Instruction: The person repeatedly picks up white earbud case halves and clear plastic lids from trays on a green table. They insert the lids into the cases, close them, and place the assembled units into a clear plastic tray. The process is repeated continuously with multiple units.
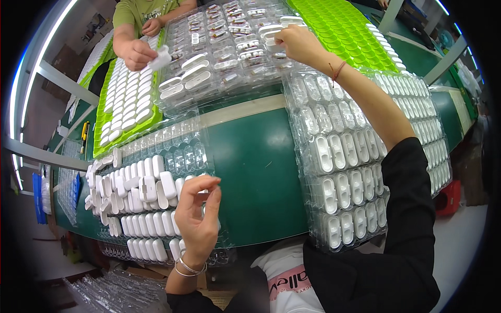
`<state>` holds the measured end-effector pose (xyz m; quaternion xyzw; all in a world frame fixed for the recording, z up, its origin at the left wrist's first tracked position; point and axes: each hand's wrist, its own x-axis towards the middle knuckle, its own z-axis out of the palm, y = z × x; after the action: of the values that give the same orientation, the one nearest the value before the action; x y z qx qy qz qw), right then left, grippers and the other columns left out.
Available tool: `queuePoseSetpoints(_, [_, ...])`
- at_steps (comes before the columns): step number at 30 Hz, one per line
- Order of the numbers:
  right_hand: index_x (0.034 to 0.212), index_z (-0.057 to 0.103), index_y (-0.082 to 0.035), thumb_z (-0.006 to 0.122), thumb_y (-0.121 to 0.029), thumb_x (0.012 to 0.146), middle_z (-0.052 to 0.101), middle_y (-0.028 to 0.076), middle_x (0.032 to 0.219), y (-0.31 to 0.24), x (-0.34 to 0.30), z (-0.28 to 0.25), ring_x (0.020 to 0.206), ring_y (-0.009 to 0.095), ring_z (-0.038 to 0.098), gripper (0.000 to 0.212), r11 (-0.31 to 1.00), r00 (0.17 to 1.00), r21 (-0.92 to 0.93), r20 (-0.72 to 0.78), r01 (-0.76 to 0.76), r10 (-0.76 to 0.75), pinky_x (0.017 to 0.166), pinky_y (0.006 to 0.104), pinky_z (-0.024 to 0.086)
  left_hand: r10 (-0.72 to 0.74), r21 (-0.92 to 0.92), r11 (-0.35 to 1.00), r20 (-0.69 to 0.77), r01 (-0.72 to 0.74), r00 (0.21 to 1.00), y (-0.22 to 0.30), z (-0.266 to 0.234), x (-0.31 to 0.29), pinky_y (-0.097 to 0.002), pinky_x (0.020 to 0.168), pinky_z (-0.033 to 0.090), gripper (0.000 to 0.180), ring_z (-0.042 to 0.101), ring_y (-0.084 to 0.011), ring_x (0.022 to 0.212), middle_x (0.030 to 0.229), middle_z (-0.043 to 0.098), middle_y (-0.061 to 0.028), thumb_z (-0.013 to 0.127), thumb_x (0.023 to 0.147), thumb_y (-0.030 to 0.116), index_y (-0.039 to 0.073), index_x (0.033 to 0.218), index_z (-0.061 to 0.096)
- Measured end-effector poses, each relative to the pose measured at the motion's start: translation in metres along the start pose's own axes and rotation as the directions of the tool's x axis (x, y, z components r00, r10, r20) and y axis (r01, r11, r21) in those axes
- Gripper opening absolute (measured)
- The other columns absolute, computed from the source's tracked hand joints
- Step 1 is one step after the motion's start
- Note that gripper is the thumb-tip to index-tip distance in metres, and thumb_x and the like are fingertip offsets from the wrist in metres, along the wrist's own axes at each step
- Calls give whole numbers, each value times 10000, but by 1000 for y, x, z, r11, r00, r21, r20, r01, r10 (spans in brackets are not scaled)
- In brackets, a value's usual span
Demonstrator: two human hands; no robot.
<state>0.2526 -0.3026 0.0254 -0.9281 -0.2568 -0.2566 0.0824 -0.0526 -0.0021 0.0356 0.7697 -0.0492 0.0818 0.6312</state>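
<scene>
The right hand [301,46] reaches over the far tray [237,88], its fingers bunched down at the edge of an open case [270,30]; whether they grip it or only touch it, I cannot tell. The case sits in the far tray's right part, white, glossy and oblong with rounded ends, its hollow side up, with other open cases just beside it. The left hand [198,221] hangs over the right edge of the left tray, thumb and index finger curved toward each other with a slight gap and nothing visible between them.

The far tray is transparent, its cells filled with small parts in white, red and dark tones; several larger open cases lie at its left front. The left tray [190,151] is also transparent: closed white cases stand in neat rows toward the person, and a loose heap of open and closed ones lies behind. The right stack [308,180] of transparent trays holds rows of white shells, hollow sides up. At far left a green tray [156,119] carries rows of smooth white pieces; another green tray [339,31] at far right shows rounded cells. A co-worker's hand [136,55] holds a white piece [160,58] above the first. The counter [255,177] is dark green.
</scene>
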Motion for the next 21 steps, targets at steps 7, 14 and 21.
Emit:
queuePoseSetpoints(7, [921, 717, -41, 601, -81, 807, 688, 188, 845, 4, -16, -5, 808, 377, 655, 167, 966, 995, 259, -83, -25, 48, 731, 433, 517, 284, 918, 394, -71, -49, 956, -37, -57, 18, -372, 712, 506, 147, 609, -288, 800, 911, 627, -138, 662, 861, 77, -15, 969, 623])
queuePoseSetpoints(14, [921, 708, 0, 632, -160, 864, 691, 124, 753, 34, -88, -103, 663, 226, 651, 187, 919, 958, 272, 50, -285, 282, 639, 321, 495, 61, 975, 173, -153, 140, 986, -70, -89, 47, -458, 731, 479, 330, 614, -378, 836, 877, 641, -189, 688, 840, 298, -26, 866, 630])
queuePoseSetpoints(21, [775, 687, -2, 696, -244, 815, 664, 138, 700, 59, -182, -156, 669, 290, 645, 246, 846, 832, 18, 192, -533, 520, 649, 383, 497, 241, 968, 148, 162, -201, 957, -71, -87, 46, -467, 916, 422, 281, 603, -374, 936, 1001, 660, -178, 710, 811, 197, -25, 965, 634])
